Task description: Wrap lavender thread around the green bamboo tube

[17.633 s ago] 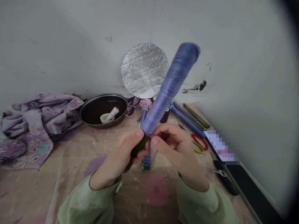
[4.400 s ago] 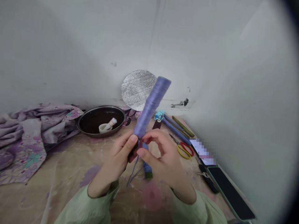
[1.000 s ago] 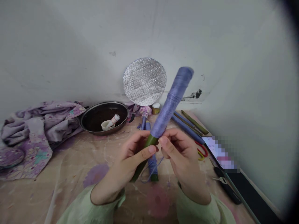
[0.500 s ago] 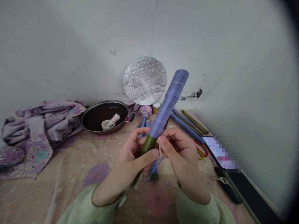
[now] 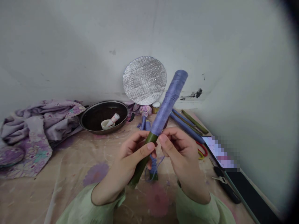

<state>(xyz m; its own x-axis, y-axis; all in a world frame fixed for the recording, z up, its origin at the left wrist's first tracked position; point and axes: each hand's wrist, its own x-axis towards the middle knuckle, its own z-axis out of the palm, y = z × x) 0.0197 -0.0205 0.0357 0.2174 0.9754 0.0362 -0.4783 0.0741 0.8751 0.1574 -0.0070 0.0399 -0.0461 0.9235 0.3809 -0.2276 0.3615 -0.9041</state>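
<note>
A green stick [image 5: 139, 170], its upper part wrapped in blue-purple thread [image 5: 167, 107], tilts up to the right in front of me. My left hand [image 5: 134, 158] is closed round the bare green part below the wrapping. At the lower edge of the wrapping, my right hand [image 5: 178, 152] pinches the thread between thumb and fingers. A loose strand of thread [image 5: 161, 161] hangs below my right hand and loops down. Behind it, a spool of blue thread [image 5: 153, 168] is partly hidden by my left hand.
Left, a dark pan [image 5: 104, 131] holds a white bowl [image 5: 107, 124], beside floral cloth [image 5: 44, 124]. A silvery disc [image 5: 144, 81] stands at the back. Right are more sticks [image 5: 195, 122], red-and-yellow scissors handles [image 5: 203, 150], a phone [image 5: 219, 152] and a key [image 5: 220, 179].
My left thumb has shifted slightly up and left along the green part, baring more of it. My right hand stays at the edge of the wrapping. The loose strand has changed shape slightly.
</note>
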